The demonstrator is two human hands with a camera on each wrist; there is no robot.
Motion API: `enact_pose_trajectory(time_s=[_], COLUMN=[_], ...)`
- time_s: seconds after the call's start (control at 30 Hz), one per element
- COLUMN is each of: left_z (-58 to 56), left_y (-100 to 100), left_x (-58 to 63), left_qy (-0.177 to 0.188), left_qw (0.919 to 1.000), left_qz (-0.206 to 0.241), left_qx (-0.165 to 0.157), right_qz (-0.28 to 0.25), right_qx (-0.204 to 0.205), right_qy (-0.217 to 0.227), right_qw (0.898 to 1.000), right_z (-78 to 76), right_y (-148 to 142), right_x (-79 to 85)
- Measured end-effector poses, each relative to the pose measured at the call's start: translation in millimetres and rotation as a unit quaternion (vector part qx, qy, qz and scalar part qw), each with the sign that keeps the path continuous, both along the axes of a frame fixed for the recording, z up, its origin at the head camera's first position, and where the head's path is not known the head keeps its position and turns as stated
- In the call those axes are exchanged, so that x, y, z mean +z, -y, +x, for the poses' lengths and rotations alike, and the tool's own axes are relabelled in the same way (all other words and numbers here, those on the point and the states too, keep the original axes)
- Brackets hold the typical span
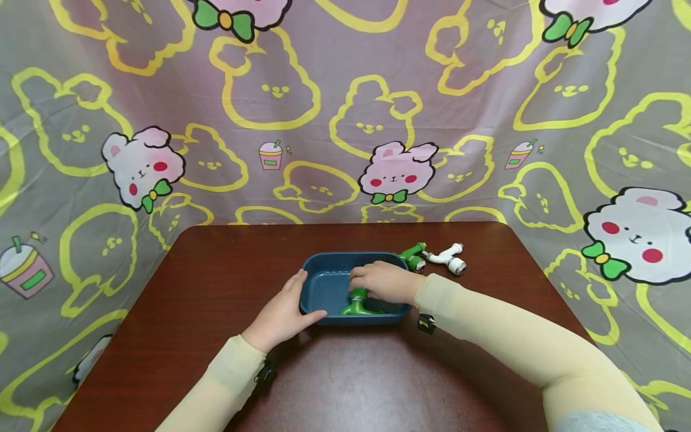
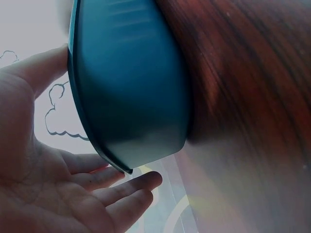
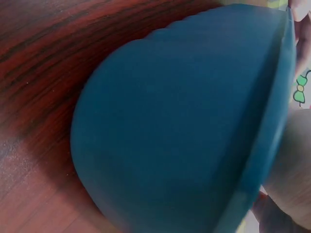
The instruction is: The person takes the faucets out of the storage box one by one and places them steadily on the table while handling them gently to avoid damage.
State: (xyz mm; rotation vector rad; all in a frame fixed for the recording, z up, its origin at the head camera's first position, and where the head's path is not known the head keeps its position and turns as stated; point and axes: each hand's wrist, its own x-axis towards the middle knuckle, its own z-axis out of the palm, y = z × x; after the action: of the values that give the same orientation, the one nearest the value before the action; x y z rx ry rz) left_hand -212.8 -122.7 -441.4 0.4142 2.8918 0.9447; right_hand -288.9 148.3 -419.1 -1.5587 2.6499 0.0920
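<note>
A dark blue plastic basin [image 1: 324,320] sits on the table. Spread around its left end, my left hand [image 1: 282,313] touches the rim with fairly straight fingers; in the left wrist view, the thumb meets the edge of the basin wall [image 2: 131,82]. My right hand [image 1: 385,281] reaches into the basin, fingers curled over the upper part of a green tap [image 1: 356,308]. That tap's lower part shows near the front wall, but its top is hidden under the fingers. The right wrist view mostly holds the basin's outer wall [image 3: 175,116].
Behind the basin's right end lie another green tap [image 1: 414,258], partly hidden by the basin, and a white tap [image 1: 447,258]. The brown wooden table [image 1: 216,270] meets a patterned cloth [image 1: 324,120] at its back and sides.
</note>
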Motion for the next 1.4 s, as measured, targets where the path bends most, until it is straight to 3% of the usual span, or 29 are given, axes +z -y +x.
enact_pose_trajectory(time_s=[0.57, 0.9, 1.4], left_z=[-0.1, 0.1, 0.7], left_y=[1.0, 1.7, 1.0], left_x=[-1.0, -3.1, -2.7], left_qy=[-0.005, -0.006, -0.001], left_qw=[1.0000, 1.0000, 1.0000], left_qz=[0.000, -0.001, 0.003], left_qx=[-0.004, -0.003, 0.000], right_qz=[0.028, 0.012, 0.001], right_qx=[0.005, 0.000, -0.016], right_qy=[0.010, 0.050, 0.073], right_qw=[1.000, 0.999, 0.997], right_z=[2.6, 3.1, 0.9], right_y=[6.3, 6.7, 2.6], right_x=[-5.1, -6.1, -8.6])
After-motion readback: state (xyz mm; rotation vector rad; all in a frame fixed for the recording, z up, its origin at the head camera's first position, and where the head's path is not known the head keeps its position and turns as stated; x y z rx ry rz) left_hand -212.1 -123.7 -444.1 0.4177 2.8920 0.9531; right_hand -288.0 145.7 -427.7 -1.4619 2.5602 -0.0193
